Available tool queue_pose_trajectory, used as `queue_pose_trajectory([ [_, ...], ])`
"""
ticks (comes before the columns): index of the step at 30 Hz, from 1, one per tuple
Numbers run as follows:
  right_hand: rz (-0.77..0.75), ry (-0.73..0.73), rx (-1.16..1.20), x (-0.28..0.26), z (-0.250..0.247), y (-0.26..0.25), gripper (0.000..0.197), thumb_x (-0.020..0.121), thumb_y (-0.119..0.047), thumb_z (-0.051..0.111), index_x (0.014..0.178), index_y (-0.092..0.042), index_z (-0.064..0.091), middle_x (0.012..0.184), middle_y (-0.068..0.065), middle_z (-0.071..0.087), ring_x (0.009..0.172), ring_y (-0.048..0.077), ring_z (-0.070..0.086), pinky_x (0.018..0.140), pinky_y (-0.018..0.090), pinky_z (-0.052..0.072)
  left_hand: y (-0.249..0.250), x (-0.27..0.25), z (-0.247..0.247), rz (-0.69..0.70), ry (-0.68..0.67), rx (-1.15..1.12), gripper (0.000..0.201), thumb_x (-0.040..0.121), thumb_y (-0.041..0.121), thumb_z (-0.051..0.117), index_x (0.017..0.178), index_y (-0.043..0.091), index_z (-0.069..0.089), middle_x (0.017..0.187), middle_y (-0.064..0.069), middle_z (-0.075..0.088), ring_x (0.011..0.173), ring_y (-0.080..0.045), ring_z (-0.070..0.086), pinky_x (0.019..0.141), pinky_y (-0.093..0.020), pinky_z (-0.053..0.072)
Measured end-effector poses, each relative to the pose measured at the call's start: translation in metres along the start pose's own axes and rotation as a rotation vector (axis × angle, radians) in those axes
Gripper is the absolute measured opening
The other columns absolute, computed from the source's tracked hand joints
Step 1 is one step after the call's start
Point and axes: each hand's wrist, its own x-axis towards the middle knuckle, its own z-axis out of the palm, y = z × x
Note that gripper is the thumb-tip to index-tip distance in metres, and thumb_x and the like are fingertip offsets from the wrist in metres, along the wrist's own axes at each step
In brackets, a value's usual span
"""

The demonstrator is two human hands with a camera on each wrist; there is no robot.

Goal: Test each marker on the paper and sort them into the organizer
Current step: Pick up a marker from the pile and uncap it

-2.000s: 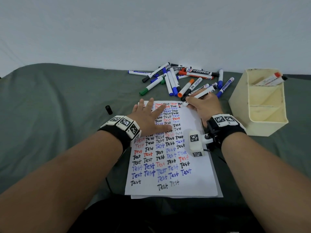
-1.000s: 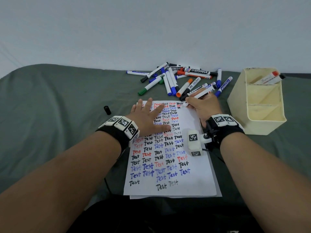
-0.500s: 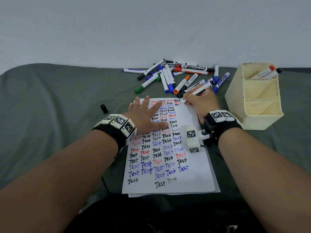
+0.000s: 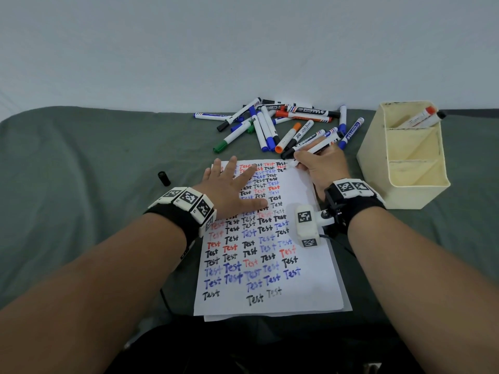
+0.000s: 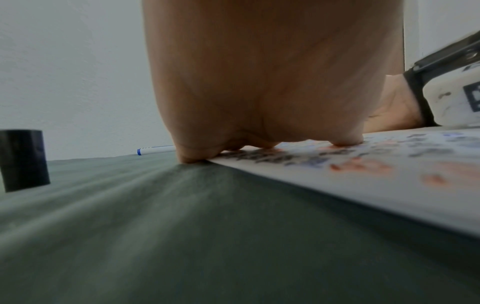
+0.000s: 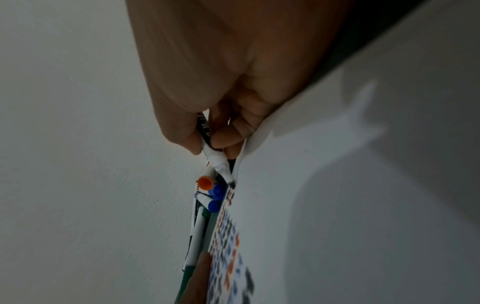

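A white paper [image 4: 302, 282] covered in rows of "Test" in black, blue and red lies on the green cloth. My left hand [image 4: 232, 188] lies flat on its upper left part, fingers spread; in the left wrist view the palm [image 5: 272, 82] presses the sheet's edge [image 5: 337, 174]. My right hand [image 4: 322, 168] grips an uncapped white marker [image 4: 310, 152] like a pen, its tip touching the paper's top right corner. The right wrist view shows the fingers pinching that marker [image 6: 214, 156]. The cream organizer [image 4: 421, 190] stands to the right with two markers [image 4: 422, 118] in its far compartment.
A pile of several markers [image 4: 280, 122] with blue, black, orange and green caps lies beyond the paper near the wall. A loose black cap [image 4: 164, 178] stands on the cloth left of the paper, seen close in the left wrist view as the cap [image 5: 23, 160].
The right hand has kept the marker tip at the paper's top right corner with small writing motions. The left hand stayed flat on the sheet. The head view shifted slightly.
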Motion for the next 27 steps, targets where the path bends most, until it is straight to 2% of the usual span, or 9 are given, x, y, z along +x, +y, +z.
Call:
queue_pose_trajectory([
  [10,0.021,0.004,0.029,0.0057,0.0016,0.0051,0.006,0.080,-0.013,0.074,0.081,-0.007,0.073,0.066,-0.003,0.073,0.056,0.006,0.066,0.052,0.017,0.051,-0.0011,0.0017,0.0008,0.000,-0.004,-0.004,0.115,0.048,0.111,0.011,0.147,0.059,-0.017,0.165,0.003,-0.025,0.150,-0.035,-0.024,0.119,-0.053,-0.009],
  [15,0.031,0.032,0.048,0.0066,0.0007,0.0072,0.005,0.078,-0.017,0.075,0.077,-0.012,0.073,0.065,-0.001,0.072,0.056,0.009,0.065,0.056,0.024,0.052,-0.0021,0.0017,0.0013,0.001,-0.002,-0.005,0.114,0.048,0.111,0.011,0.146,0.059,-0.018,0.165,0.003,-0.025,0.150,-0.035,-0.024,0.119,-0.053,-0.009],
  [19,0.009,0.041,0.032,0.0059,-0.0002,0.0061,0.008,0.080,-0.017,0.074,0.073,-0.017,0.072,0.063,-0.003,0.071,0.053,0.007,0.063,0.052,0.019,0.050,-0.0016,0.0012,0.0013,0.002,-0.002,0.000,0.115,0.048,0.111,0.010,0.147,0.059,-0.017,0.165,0.003,-0.025,0.150,-0.036,-0.023,0.119,-0.054,-0.009],
  [22,0.009,0.038,-0.004,0.0054,-0.0003,0.0053,0.005,0.081,-0.016,0.073,0.077,-0.013,0.073,0.061,-0.005,0.071,0.052,0.004,0.063,0.049,0.015,0.048,-0.0015,0.0013,0.0005,0.000,-0.003,0.006,0.115,0.048,0.111,0.010,0.147,0.058,-0.018,0.165,0.003,-0.025,0.150,-0.036,-0.023,0.119,-0.054,-0.008],
  [24,0.028,0.038,-0.017,0.0065,-0.0004,0.0054,0.006,0.081,-0.016,0.073,0.080,-0.009,0.072,0.063,-0.003,0.071,0.054,0.007,0.064,0.052,0.019,0.050,-0.0016,0.0016,0.0002,0.000,-0.003,0.008,0.116,0.048,0.111,0.009,0.147,0.058,-0.018,0.165,0.003,-0.025,0.150,-0.036,-0.023,0.119,-0.054,-0.008],
  [27,0.043,0.041,-0.020,0.0069,-0.0003,0.0048,0.004,0.080,-0.016,0.072,0.079,-0.013,0.070,0.065,0.000,0.072,0.056,0.010,0.065,0.057,0.025,0.053,-0.0017,0.0017,0.0005,0.001,-0.004,0.004,0.115,0.048,0.111,0.010,0.147,0.059,-0.018,0.165,0.003,-0.025,0.150,-0.035,-0.024,0.119,-0.053,-0.008],
])
